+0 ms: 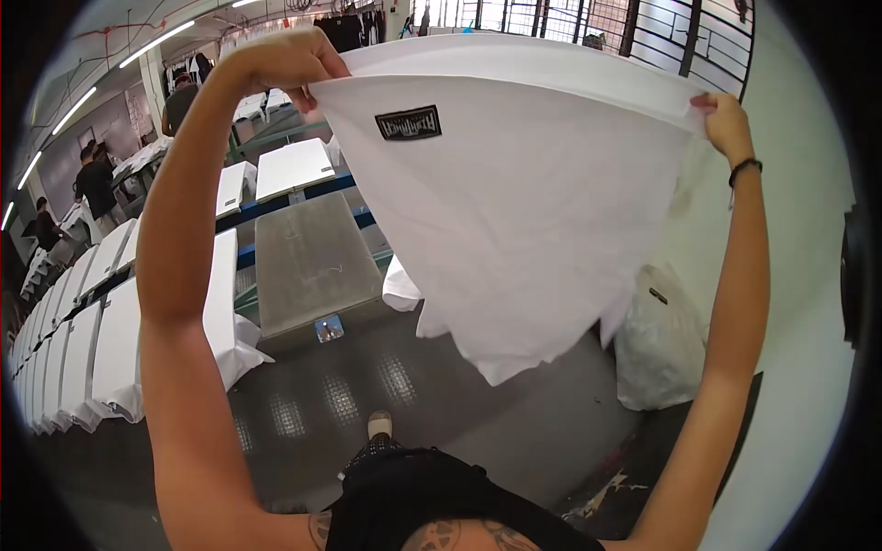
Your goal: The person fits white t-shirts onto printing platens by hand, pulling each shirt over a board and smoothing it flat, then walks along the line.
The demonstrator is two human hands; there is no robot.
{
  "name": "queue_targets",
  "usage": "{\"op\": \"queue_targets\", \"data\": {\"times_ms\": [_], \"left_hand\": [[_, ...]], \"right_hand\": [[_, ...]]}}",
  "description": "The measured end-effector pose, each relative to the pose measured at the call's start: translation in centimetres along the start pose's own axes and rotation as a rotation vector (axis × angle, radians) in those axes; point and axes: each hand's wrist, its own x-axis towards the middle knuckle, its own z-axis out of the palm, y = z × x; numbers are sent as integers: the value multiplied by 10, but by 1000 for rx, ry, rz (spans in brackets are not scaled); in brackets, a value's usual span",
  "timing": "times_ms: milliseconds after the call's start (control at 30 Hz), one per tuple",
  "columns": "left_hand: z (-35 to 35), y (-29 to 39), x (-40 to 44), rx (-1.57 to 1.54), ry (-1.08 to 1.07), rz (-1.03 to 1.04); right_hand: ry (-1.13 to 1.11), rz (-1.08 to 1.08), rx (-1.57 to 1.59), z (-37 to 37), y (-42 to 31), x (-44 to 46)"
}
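A white cloth garment (pixel 514 202) hangs stretched out in the air between my two raised hands. My left hand (pixel 299 73) pinches its upper left corner, fingers closed on the fabric. At the upper right corner my right hand (pixel 721 119) grips the edge; a dark band circles that wrist. A black label (pixel 409 123) with light lettering shows near the garment's upper left, its text upside down. The garment's lower end hangs loose in uneven points above the floor. Just left of it lies a bare grey board (pixel 312 262), partly behind the cloth.
White fabric covers a row of boards (pixel 119 340) at the left and others (pixel 294 168) beyond the grey board. A filled plastic bag (pixel 657 349) stands on the floor by the right wall. Several people (pixel 96 184) are at the far left. Barred windows (pixel 680 37) are behind.
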Motion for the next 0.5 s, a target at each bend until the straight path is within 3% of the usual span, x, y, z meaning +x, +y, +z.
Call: {"op": "queue_targets", "data": {"times_ms": [67,133,167,200,233,267,300,333,367,400,433,500], "left_hand": [[18,-3,-4,-101,-16,-34],[35,-11,-10,-77,7,-90],[45,-17,-17,-10,32,-97],[58,-25,-28,60,59,-108],[81,-34,-47,-93,164,-155],[110,-44,-73,-70,234,-191],[152,-72,-98,-10,369,-65],[189,-83,-125,174,231,-97],[233,-99,-157,-38,199,-240],[275,-125,-185,7,217,-243],[302,-138,-211,-102,204,-415],[360,-151,-259,58,362,-549]], "right_hand": [[-138,231,290,5,-4,-25],[-239,263,188,17,2,-38],[-306,264,187,13,-11,-53],[-292,105,224,18,-7,-72],[-271,-58,265,22,-4,-92],[-290,-17,203,16,-23,-125],[-198,-103,335,43,-13,-167],[-380,20,386,57,-24,-219],[-507,-34,434,71,-50,-266],[-584,108,491,105,-55,-319],[-584,71,597,126,-73,-357],[-694,162,566,158,-126,-411]]}}
